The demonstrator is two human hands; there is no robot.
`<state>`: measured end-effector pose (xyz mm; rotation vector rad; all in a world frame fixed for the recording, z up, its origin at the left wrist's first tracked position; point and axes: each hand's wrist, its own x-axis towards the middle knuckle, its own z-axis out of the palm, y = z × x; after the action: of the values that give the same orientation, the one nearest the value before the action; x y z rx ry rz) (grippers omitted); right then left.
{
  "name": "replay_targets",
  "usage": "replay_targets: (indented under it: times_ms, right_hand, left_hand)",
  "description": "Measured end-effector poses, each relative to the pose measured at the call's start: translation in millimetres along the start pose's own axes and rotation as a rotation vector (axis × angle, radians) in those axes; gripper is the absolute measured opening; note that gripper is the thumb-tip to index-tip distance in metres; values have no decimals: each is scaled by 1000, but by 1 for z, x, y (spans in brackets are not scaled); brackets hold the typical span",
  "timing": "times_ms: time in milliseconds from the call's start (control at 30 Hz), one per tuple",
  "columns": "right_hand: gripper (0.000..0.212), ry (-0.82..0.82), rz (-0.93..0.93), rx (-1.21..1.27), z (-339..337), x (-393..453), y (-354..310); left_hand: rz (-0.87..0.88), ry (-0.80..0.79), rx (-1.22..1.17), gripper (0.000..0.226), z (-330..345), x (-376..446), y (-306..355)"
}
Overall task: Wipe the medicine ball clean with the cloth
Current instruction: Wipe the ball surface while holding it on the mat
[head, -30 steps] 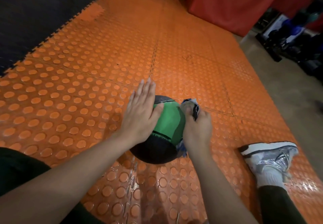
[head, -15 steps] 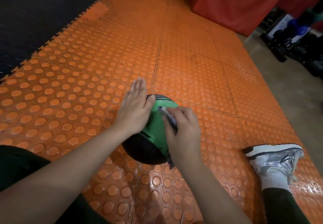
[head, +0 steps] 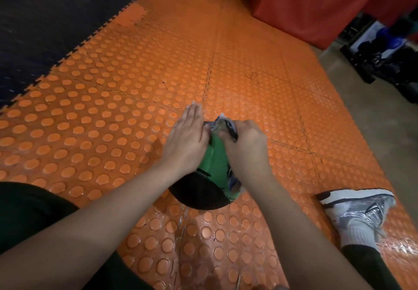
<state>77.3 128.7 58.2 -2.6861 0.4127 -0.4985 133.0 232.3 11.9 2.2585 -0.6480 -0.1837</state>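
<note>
**Ball braced w/ flat palm, cloth bunched on top**

Medicine ball, green panel over black, sits on the orange studded floor mat directly in front of the person, between both forearms. Left hand lies flat on the ball's left upper side, fingers straight & together, pressing, not wrapped round anything. Right hand has fingers curled, clutching the cloth bunched up against the ball's top; a bit more of the cloth shows lower down, by the wrist, near the ball's right edge.

Handling, judged from looks:
- Ball prob. heavy & dense, so it should stay put under rubbing, but it's round on a glossy mat, so it can roll away if pushed off-centre. Needs the steadying palm opposite the wiping side.
- Skin looks textured, likely grippy, not fragile; firm pressure OK.
- Best hold: open palm on the upper flank, as here; to reach the underside, roll it w/ both palms rather than lift.
- Cloth is soft, limp, thin; wadded it covers little area. Spreading it flatter under the fingers would wipe more per stroke.

Person's shoe rests on the mat, right of the ball, apart from it.
</note>
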Motion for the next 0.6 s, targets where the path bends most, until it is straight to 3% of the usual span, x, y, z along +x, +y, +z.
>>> replay_targets:
  times_ms: [133,333,500,600]
  right_hand:
    - [25,-77,125,-85,-4,24,10]
    - [27,-4,-79,-45,0,-13,-13]
    - [19,-94,104,-131,-4,24,5]
    - [25,-104,72,-155,0,13,-3]
  left_hand:
    - [9,35,53,54,6,-4,6]
    - [-38,34,32,53,3,3,2]
    - [14,52,43,53,6,-4,5]
    - [0,90,30,52,6,-3,4]
